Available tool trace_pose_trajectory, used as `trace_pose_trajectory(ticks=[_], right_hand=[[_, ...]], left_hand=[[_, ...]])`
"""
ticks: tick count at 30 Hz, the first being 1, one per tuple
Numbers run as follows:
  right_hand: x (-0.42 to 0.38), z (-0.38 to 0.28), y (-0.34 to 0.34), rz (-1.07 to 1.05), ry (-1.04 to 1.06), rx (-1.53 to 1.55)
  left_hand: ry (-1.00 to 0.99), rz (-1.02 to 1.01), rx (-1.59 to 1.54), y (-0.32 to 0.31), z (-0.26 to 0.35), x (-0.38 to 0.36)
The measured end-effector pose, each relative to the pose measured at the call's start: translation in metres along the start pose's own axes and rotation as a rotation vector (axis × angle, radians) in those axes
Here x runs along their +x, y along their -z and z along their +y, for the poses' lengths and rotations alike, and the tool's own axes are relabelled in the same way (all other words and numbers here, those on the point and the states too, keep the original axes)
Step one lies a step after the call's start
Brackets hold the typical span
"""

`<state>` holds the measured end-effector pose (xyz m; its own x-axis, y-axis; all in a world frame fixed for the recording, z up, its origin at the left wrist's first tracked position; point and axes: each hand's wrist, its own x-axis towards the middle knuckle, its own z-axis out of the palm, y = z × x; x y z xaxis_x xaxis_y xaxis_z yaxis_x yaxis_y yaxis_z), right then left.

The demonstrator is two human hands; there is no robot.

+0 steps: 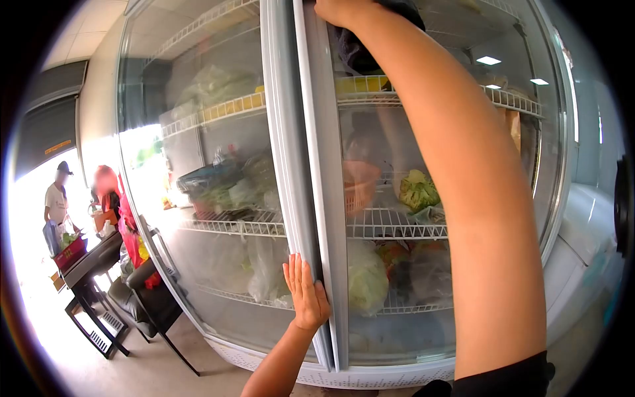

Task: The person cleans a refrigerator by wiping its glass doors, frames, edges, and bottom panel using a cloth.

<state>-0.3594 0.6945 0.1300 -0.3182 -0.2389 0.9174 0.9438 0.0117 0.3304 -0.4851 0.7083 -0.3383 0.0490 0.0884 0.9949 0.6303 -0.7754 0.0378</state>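
Flat against the door frame of a glass-fronted fridge lies my left hand, its fingers stretched upward and holding nothing. My right arm reaches up across the right glass door. At the top edge of the view, my right hand is on a dark cloth against the glass, beside the white door edge; part of the hand is cut off. Both sliding doors appear closed. Behind the right glass are a leafy green cabbage, an orange basket and a pale cabbage.
White wire shelves hold bagged vegetables behind the left door. To the left stand a black chair and a dark table. Two people are in the bright doorway. A white appliance stands at right.
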Motion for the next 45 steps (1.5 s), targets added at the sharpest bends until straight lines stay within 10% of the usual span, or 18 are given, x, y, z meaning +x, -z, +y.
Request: trace_pose_trajectory(ticks=[7,16,25,33,39,45], right_hand=[[-0.088,-0.008,0.022,0.200,0.376,0.209],[-0.196,-0.023,0.055,-0.068,0.473,0.588],[-0.166,-0.048,0.039,0.311,0.122,0.397],[-0.404,-0.127,0.110,-0.130,-0.061,0.579],[-0.631,-0.173,0.193,-0.642,0.236,0.790],[-0.755,-0.218,0.218,-0.684,0.275,0.922]], left_hand=[[-0.006,0.022,-0.025,-0.001,0.001,0.000],[-0.006,0.011,-0.017,-0.001,-0.001,0.001],[0.009,-0.012,-0.016,-0.003,-0.003,0.001],[0.029,0.033,-0.060,-0.007,-0.004,-0.001],[0.063,0.106,-0.197,-0.017,-0.003,-0.006],[0.049,0.136,-0.250,-0.023,-0.001,-0.005]])
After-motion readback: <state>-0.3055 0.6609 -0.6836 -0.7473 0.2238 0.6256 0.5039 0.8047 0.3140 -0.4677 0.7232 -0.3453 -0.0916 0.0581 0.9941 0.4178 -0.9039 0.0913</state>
